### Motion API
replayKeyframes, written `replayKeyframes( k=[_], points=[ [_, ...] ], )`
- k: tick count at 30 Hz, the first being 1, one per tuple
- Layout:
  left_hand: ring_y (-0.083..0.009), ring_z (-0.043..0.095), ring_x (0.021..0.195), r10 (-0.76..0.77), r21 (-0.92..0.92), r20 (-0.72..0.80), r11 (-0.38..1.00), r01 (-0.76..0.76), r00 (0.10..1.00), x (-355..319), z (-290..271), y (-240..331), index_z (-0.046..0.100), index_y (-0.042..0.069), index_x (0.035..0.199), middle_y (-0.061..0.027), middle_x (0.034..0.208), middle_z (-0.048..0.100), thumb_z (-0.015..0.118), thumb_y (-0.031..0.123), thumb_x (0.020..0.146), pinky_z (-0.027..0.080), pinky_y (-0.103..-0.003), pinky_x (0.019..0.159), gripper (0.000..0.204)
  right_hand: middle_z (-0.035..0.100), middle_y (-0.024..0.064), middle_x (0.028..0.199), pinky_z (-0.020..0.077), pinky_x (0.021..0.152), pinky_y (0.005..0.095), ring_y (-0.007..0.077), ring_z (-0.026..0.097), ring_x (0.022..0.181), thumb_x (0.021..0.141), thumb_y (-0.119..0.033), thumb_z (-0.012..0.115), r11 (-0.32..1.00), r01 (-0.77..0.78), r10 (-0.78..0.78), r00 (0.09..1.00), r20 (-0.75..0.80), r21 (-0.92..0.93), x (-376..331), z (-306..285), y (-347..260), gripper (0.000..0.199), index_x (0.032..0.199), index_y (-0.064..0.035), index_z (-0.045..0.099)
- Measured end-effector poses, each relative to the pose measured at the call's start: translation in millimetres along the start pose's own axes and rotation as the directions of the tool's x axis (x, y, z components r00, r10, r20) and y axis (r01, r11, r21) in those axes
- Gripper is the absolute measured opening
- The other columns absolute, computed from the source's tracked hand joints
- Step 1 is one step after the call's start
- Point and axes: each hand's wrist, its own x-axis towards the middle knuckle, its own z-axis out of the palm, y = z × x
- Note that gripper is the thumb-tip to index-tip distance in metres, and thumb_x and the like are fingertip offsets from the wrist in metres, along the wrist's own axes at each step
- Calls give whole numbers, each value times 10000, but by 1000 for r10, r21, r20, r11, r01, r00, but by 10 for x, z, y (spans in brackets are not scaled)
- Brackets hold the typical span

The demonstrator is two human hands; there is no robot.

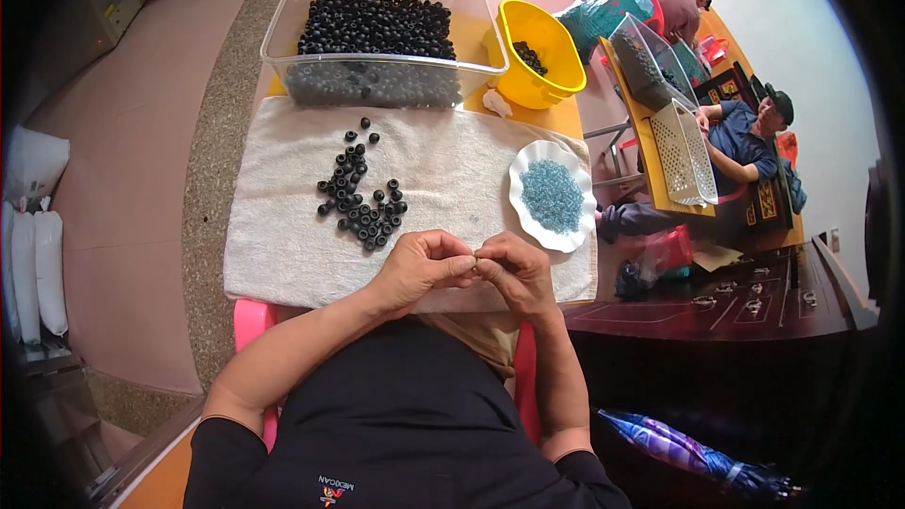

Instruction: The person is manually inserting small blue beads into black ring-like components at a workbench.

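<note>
Left hand (421,269) and right hand (514,269) meet at the towel's (283,245) near edge, fingers pinched narrow on something too small to identify, black rings (363,203) heaped within reach

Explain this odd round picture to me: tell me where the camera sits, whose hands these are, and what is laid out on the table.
There is no machine here. The single view comes from a wide fisheye camera worn on a person's head, looking down, so straight edges bend. The left hand and right hand are that person's own; their fingertips meet over something too small to make out. Under them lies a white towel with a loose heap of small black rings. To the right sits a white scalloped dish of pale blue beads. Behind are a clear plastic tub of black rings and a yellow plastic bowl. Other people sit at the far right.
</note>
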Motion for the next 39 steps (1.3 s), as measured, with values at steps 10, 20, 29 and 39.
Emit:
replayKeyframes(
  k=[10, 20, 29, 39],
  points=[
    [-152, 672, 824, -36, -29, 12, 999, 36, 999, -15, 11, 42, 636, 9, 1007, -68, 925, 673, 685, 84, 906, 581, -288, 774, 135, 648, 114, 885, 499, 667, 307, 219, 629, 780, 865, -60, 700, 997, 72, -71, 997, 26, -25, -19, 12, 72, 121, 973, -11, 679],
    [-137, 658, 814, 1, -105, -55, 994, -6, 998, -17, 20, 73, 632, 20, 995, -55, 922, 659, 684, 86, 908, 579, -282, 768, 121, 619, 148, 1002, 509, 686, 334, 272, 641, 844, 904, -53, 641, 986, 102, -114, 989, -94, -129, -67, 140, 58, 209, 1109, -17, 654],
    [-147, 661, 790, -11, -121, -107, 993, -2, 994, -14, 35, 67, 630, 23, 983, -49, 892, 656, 689, 80, 903, 578, -286, 748, 116, 647, 116, 920, 516, 632, 392, 310, 653, 722, 851, -86, 658, 720, -39, -110, 979, -170, -693, 342, 132, 92, 106, 944, -44, 683],
    [-150, 666, 806, 9, -144, -86, 989, -22, 996, -7, 8, 41, 627, -9, 981, -71, 928, 663, 696, 55, 891, 591, -285, 769, 130, 631, 84, 924, 540, 649, 379, 291, 659, 757, 798, -107, 640, 655, 172, -206, 977, 45, -736, 437, 118, 157, 51, 836, -74, 646]
  ],
)
